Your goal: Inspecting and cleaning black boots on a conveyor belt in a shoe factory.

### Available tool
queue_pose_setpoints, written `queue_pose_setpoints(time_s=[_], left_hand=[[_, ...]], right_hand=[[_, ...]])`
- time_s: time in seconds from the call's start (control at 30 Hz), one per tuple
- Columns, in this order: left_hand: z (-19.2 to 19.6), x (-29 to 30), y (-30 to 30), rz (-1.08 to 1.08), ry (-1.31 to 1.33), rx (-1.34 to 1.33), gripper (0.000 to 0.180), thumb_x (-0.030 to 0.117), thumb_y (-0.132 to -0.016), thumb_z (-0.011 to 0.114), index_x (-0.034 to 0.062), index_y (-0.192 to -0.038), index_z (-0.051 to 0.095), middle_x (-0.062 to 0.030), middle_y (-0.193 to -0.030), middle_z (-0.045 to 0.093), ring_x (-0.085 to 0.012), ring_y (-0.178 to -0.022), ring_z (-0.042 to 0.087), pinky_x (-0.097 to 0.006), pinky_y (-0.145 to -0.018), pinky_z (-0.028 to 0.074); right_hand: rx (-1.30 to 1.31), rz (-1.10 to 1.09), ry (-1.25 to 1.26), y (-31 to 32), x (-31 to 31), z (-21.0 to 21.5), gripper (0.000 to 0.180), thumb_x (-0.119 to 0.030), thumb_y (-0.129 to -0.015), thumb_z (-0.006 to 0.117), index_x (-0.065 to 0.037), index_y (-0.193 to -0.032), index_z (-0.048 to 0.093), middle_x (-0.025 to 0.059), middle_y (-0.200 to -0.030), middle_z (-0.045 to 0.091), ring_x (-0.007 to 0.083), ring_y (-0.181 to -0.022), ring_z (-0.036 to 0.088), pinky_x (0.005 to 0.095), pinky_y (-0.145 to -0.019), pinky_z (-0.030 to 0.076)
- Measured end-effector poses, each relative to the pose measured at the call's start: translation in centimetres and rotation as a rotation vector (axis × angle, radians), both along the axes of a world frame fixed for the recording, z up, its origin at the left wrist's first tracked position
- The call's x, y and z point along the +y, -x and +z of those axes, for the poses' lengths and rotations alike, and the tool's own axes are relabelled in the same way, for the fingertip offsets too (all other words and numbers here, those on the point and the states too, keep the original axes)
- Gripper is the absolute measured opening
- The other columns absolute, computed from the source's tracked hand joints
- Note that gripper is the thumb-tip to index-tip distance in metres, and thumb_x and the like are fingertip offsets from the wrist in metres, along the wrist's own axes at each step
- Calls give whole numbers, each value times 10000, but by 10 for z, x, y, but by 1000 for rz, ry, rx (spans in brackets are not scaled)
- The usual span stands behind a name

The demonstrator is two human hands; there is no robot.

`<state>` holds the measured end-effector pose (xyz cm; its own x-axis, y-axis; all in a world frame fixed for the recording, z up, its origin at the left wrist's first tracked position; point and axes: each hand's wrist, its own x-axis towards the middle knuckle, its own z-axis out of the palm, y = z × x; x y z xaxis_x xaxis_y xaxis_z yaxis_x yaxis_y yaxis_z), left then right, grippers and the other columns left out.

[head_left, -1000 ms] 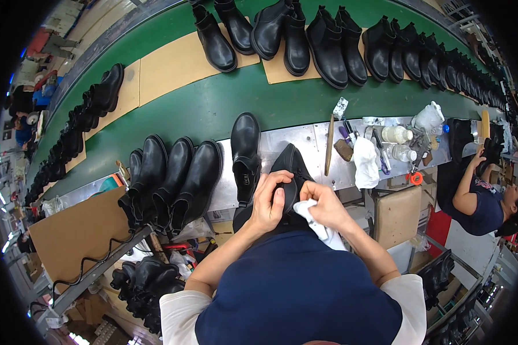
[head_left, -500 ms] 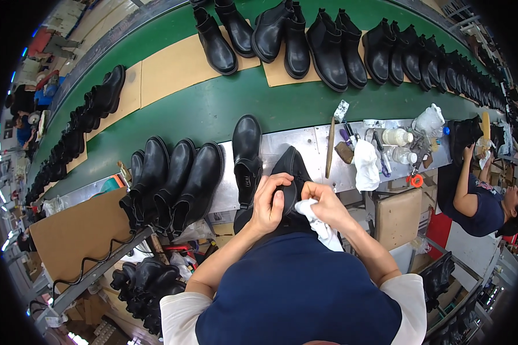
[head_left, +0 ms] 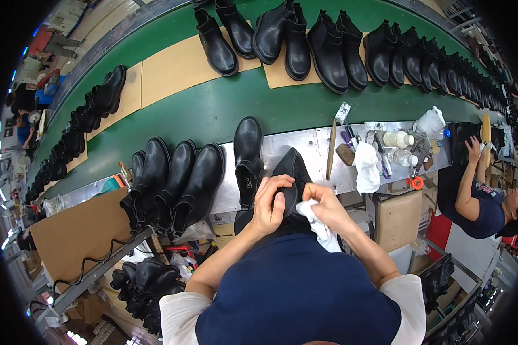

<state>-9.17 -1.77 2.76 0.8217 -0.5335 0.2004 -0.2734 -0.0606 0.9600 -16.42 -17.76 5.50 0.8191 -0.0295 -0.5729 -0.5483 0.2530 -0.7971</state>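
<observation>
A black ankle boot is tilted against the bench edge in front of me, its lower part hidden by my hands and apron. My left hand is closed round the boot's left side, fingers curled over it and thumb raised. At the opposite side, my right hand pinches a crumpled white cloth close against the boot. Just left of these stands another black ankle boot on the metal bench strip. Further left, several more black boots lean in a row.
A green conveyor belt carries long rows of black boots on cardboard. To the right lie a brush, a white rag, plastic bottles and orange-handled scissors. A co-worker works at far right.
My right hand and cloth have shifted very slightly against the boot; my left hand keeps its grip. At far right, the co-worker's hands have moved up.
</observation>
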Motion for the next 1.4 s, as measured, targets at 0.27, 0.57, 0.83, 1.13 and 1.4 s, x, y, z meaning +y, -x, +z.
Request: queue_pose_setpoints(time_s=[0.27,0.57,0.83,1.13,1.4], left_hand=[[-2,1,1,-2,3,12,211,133,-832,446,-22,-935,545,-162,-999,614,-263,-796,521,-322,-742,418],[-1,1,0,13,20,-2,205,136,-836,450,-18,-934,544,-161,-995,615,-265,-792,522,-324,-743,416],[0,0,-1,15,13,-11,208,151,-836,454,-12,-931,542,-163,-987,613,-274,-773,516,-332,-733,413],[2,0,0,24,6,-10,201,145,-826,455,-6,-925,542,-158,-980,612,-276,-763,513,-329,-724,408],[2,1,0,19,11,-19,194,124,-814,457,-9,-927,542,-156,-983,611,-274,-775,512,-332,-725,412]], right_hand=[[-17,21,51,-4,1,2,135,-25,-776,576,-68,-694,478,-73,-582,445,5,-507,392,197,-441,288],[-2,3,-46,-8,-2,6,136,-39,-772,613,-77,-727,491,-62,-641,477,-7,-556,405,179,-466,310],[-5,181,138,-7,-1,11,121,11,-721,610,-50,-724,505,-59,-644,468,21,-594,429,194,-505,334],[-38,254,338,-6,4,16,86,-3,-672,574,-22,-720,505,25,-600,492,82,-577,478,249,-542,386],[-46,214,120,-5,-5,6,147,-21,-725,625,-56,-717,482,-59,-644,444,11,-569,396,194,-504,319]])
